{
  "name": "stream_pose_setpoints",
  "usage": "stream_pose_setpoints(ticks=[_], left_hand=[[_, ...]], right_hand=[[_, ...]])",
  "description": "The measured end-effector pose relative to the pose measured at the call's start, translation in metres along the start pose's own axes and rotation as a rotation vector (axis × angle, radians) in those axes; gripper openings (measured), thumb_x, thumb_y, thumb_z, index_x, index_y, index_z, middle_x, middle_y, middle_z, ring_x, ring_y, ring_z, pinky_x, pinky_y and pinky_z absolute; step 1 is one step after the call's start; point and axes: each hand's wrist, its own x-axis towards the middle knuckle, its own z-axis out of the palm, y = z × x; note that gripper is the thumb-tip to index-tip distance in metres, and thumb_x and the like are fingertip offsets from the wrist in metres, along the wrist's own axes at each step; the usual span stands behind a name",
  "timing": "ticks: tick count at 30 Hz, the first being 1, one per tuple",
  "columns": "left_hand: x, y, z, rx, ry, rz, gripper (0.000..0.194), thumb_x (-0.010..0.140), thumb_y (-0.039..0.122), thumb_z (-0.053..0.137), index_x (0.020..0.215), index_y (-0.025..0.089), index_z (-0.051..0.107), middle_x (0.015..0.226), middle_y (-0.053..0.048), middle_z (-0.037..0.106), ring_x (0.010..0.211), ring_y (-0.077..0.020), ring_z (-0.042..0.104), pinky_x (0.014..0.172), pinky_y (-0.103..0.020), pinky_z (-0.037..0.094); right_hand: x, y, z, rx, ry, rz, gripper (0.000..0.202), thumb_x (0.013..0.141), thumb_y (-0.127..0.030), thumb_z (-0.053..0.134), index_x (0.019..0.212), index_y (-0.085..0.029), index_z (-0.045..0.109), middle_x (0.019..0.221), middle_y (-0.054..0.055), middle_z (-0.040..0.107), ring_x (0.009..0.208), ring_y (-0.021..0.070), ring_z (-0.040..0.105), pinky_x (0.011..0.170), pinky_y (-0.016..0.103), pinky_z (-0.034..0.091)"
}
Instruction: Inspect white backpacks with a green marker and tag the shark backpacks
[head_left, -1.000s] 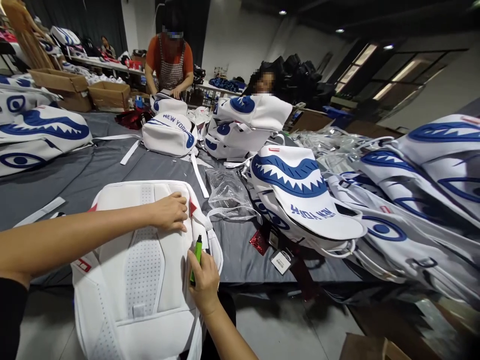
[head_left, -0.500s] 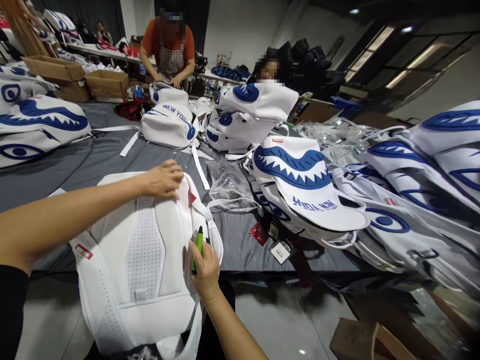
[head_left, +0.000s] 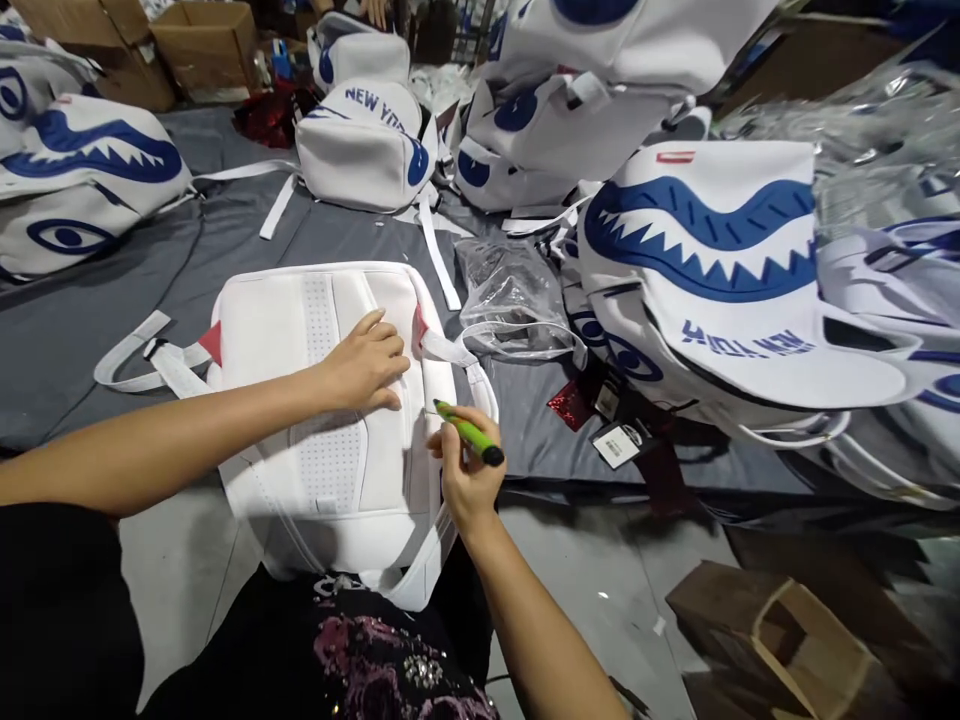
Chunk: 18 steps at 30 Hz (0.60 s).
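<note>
A white backpack (head_left: pixel 262 330) lies with its padded back panel up, its upper part on the grey-covered table and its lower end at my lap. My left hand (head_left: pixel 367 365) rests flat on the panel, right of the dotted mesh strip, fingers stretched out. Between the fingers of my right hand (head_left: pixel 472 470) is a green marker (head_left: pixel 471 434) with a black end. Its tip points left, at the backpack's right side edge; whether it touches the fabric I cannot tell. A white shoulder strap (head_left: pixel 484 390) loops out beside that hand.
To the right lies a white backpack with a blue shark mouth (head_left: pixel 705 240), with hang tags (head_left: pixel 619 445) below it. Clear plastic bags (head_left: pixel 510 285) lie between. More white backpacks (head_left: pixel 360 150) are stacked behind. A cardboard box (head_left: pixel 772 630) stands on the floor at right.
My left hand has moved down from the backpack's top edge onto the panel. The marker has turned from upright to slanting, tip to the left. My view has tilted downward.
</note>
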Motion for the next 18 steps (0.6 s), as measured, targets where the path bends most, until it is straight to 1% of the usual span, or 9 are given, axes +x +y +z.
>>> stream_pose_setpoints(ticks=[2, 4, 6, 8, 10, 12, 13, 18], left_hand=[[-0.006, 0.003, 0.005, -0.028, 0.047, -0.035, 0.040, 0.078, 0.054, 0.073, 0.091, 0.017, 0.067, 0.098, -0.007, 0.063, 0.111, -0.0293, 0.050, 0.114, -0.058, 0.025], [-0.013, 0.007, 0.011, -0.086, 0.121, -0.054, 0.031, 0.084, 0.047, 0.070, 0.092, 0.018, 0.065, 0.105, -0.007, 0.064, 0.117, -0.0293, 0.048, 0.116, -0.058, 0.023], [-0.020, 0.011, 0.019, -0.148, 0.223, -0.057, 0.026, 0.089, 0.044, 0.064, 0.090, 0.019, 0.063, 0.107, -0.006, 0.064, 0.122, -0.0279, 0.047, 0.118, -0.057, 0.020], [-0.026, 0.013, 0.028, -0.190, 0.314, -0.057, 0.025, 0.094, 0.044, 0.058, 0.088, 0.020, 0.060, 0.108, -0.004, 0.065, 0.126, -0.0263, 0.045, 0.121, -0.055, 0.017], [-0.029, 0.014, 0.034, -0.209, 0.366, -0.053, 0.026, 0.095, 0.044, 0.055, 0.088, 0.020, 0.059, 0.110, -0.005, 0.065, 0.130, -0.0254, 0.044, 0.123, -0.054, 0.015], [-0.030, 0.014, 0.039, -0.217, 0.389, -0.041, 0.026, 0.097, 0.044, 0.052, 0.088, 0.020, 0.058, 0.111, -0.005, 0.064, 0.132, -0.0247, 0.043, 0.124, -0.053, 0.014], [-0.030, 0.014, 0.041, -0.218, 0.398, -0.037, 0.026, 0.097, 0.044, 0.051, 0.088, 0.020, 0.058, 0.112, -0.005, 0.064, 0.133, -0.0242, 0.043, 0.125, -0.052, 0.013], [-0.032, 0.012, 0.049, -0.197, 0.431, -0.033, 0.023, 0.098, 0.040, 0.048, 0.090, 0.022, 0.060, 0.114, -0.002, 0.063, 0.137, -0.0219, 0.041, 0.127, -0.048, 0.011]], right_hand=[[0.009, -0.004, 0.003, -0.038, -0.067, 0.092, 0.031, 0.093, -0.041, 0.060, 0.112, -0.017, 0.060, 0.081, 0.003, 0.070, 0.059, 0.0145, 0.067, 0.055, 0.027, 0.055], [0.017, -0.006, 0.006, -0.112, -0.106, 0.140, 0.033, 0.090, -0.045, 0.063, 0.106, -0.016, 0.063, 0.073, 0.002, 0.069, 0.059, 0.0156, 0.066, 0.055, 0.027, 0.053], [0.023, -0.008, 0.008, -0.141, -0.116, 0.158, 0.032, 0.089, -0.046, 0.065, 0.098, -0.016, 0.064, 0.070, 0.002, 0.068, 0.059, 0.0157, 0.064, 0.055, 0.027, 0.052], [0.025, -0.011, 0.011, -0.093, -0.085, 0.168, 0.031, 0.089, -0.047, 0.065, 0.093, -0.016, 0.062, 0.070, 0.002, 0.067, 0.058, 0.0151, 0.063, 0.054, 0.027, 0.051], [0.027, -0.014, 0.014, -0.041, -0.005, 0.149, 0.032, 0.091, -0.047, 0.063, 0.092, -0.016, 0.061, 0.074, 0.003, 0.068, 0.059, 0.0148, 0.063, 0.054, 0.027, 0.051], [0.029, -0.017, 0.019, -0.068, 0.055, 0.105, 0.031, 0.092, -0.047, 0.060, 0.092, -0.016, 0.060, 0.077, 0.004, 0.069, 0.059, 0.0148, 0.064, 0.055, 0.027, 0.051], [0.031, -0.017, 0.021, -0.114, 0.057, 0.083, 0.031, 0.093, -0.047, 0.059, 0.092, -0.016, 0.060, 0.076, 0.004, 0.068, 0.059, 0.0147, 0.063, 0.055, 0.027, 0.051], [0.038, -0.017, 0.028, -0.389, -0.014, -0.032, 0.029, 0.094, -0.046, 0.056, 0.090, -0.018, 0.060, 0.073, 0.002, 0.066, 0.054, 0.0140, 0.061, 0.054, 0.028, 0.049]])
